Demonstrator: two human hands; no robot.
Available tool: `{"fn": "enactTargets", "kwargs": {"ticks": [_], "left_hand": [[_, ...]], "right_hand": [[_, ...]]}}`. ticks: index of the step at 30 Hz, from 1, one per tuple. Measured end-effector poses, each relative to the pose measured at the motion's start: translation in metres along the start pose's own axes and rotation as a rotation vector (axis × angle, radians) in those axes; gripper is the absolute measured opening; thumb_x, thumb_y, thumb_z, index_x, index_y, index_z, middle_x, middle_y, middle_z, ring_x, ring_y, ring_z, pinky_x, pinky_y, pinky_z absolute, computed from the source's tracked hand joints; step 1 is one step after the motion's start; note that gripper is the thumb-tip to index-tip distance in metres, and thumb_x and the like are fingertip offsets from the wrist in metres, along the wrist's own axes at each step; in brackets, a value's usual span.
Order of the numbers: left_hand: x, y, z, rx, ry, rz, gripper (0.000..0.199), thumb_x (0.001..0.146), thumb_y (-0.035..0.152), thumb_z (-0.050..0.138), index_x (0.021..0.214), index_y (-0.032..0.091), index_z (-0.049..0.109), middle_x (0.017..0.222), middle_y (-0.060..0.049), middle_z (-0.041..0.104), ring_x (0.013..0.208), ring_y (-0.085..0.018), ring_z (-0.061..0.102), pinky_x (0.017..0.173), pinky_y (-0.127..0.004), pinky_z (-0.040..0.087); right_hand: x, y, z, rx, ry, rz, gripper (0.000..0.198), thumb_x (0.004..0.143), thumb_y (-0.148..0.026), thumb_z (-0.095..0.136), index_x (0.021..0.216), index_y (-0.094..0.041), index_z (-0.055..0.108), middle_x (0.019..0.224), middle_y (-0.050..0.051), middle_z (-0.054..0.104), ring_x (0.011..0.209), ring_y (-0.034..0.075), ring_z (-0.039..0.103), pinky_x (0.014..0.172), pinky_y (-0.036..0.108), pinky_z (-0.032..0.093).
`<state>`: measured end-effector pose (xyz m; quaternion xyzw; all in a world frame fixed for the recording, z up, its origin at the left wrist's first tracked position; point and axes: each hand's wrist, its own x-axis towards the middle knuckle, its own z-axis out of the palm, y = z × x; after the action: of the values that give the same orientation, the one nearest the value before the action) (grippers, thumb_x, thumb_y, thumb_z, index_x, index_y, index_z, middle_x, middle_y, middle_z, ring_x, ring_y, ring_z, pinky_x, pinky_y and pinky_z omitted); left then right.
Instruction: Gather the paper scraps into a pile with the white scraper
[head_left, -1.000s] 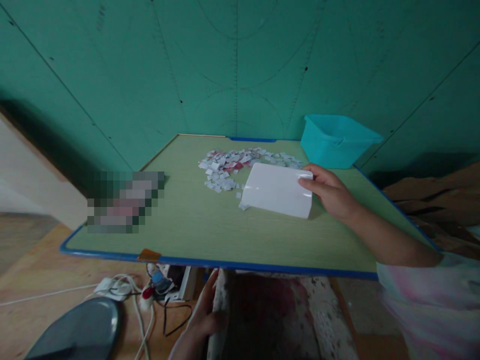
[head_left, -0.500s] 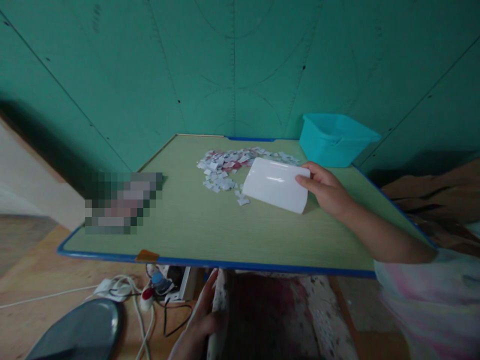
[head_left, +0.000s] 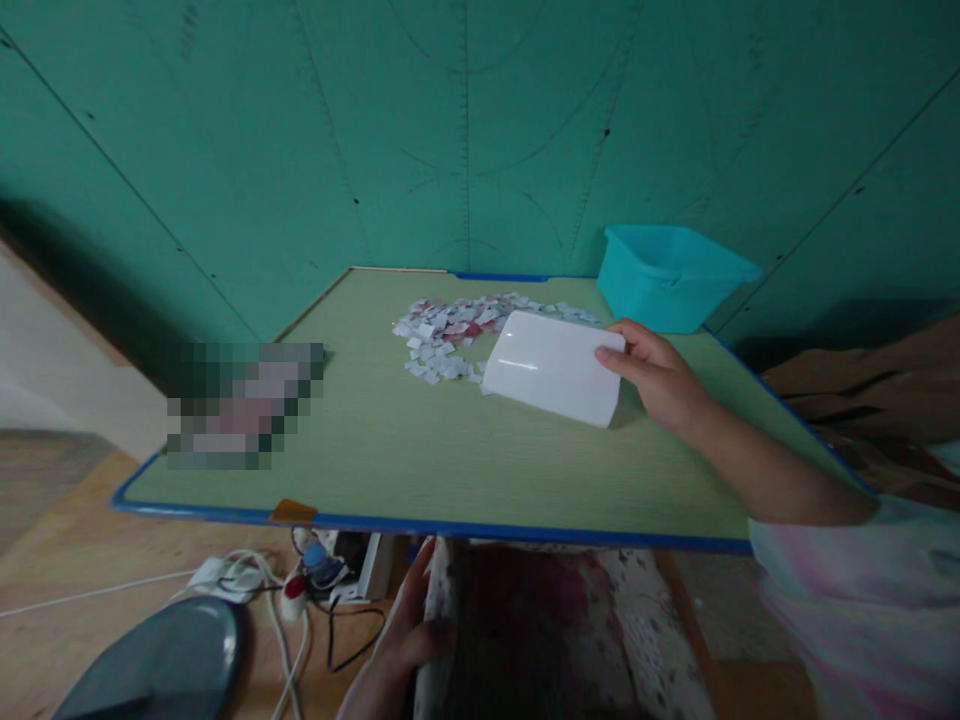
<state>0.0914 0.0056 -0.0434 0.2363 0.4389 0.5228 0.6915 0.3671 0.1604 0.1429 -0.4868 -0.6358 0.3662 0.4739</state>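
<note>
My right hand (head_left: 660, 375) is closed on the right end of a glossy white, slightly bent sheet (head_left: 559, 365), thumb on top and fingers behind. The sheet is tilted on the table, its left edge against a spread pile of small paper scraps (head_left: 442, 350), white with some pink ones. Part of the pile is hidden behind the sheet. Below the table's front edge, my left hand (head_left: 405, 625) lies along the side of my patterned-clothed leg, its visible fingers stretched out and holding nothing.
A turquoise plastic bin (head_left: 671, 285) stands at the table's back right corner. A blurred-out flat object (head_left: 251, 405) lies at the left. The pale green table (head_left: 420, 460) has a blue rim. Cables (head_left: 274, 600) and a dark rounded seat (head_left: 161, 660) are below at left.
My right hand has pushed the sheet slightly away from me. Loose scraps that lay by its lower left corner are now at its edge or hidden by it. My left hand stays put.
</note>
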Motion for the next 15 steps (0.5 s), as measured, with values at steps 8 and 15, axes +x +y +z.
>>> {"fn": "enactTargets", "kwargs": {"ticks": [8,15], "left_hand": [[0.0004,0.0003,0.0,0.05,0.062,-0.012,0.069,0.039,0.008,0.058,0.106,0.024,0.065,0.105,-0.004,0.071,0.105,-0.028,0.059,0.087,-0.033,0.046],[0.0026,0.0005,-0.0074,0.082,0.047,-0.031,0.074,0.04,0.011,0.058,0.113,0.021,0.058,0.103,-0.006,0.071,0.102,-0.032,0.06,0.084,-0.037,0.047]], "right_hand": [[-0.0038,-0.0049,0.0021,0.138,-0.153,0.119,0.014,0.07,-0.029,0.06,0.074,-0.019,0.052,0.067,-0.002,0.053,0.06,0.012,0.048,0.056,0.025,0.034],[-0.0025,-0.0038,0.0035,0.102,-0.123,0.135,0.016,0.069,-0.031,0.062,0.073,-0.019,0.051,0.066,-0.002,0.054,0.061,0.012,0.049,0.055,0.024,0.035]]}}
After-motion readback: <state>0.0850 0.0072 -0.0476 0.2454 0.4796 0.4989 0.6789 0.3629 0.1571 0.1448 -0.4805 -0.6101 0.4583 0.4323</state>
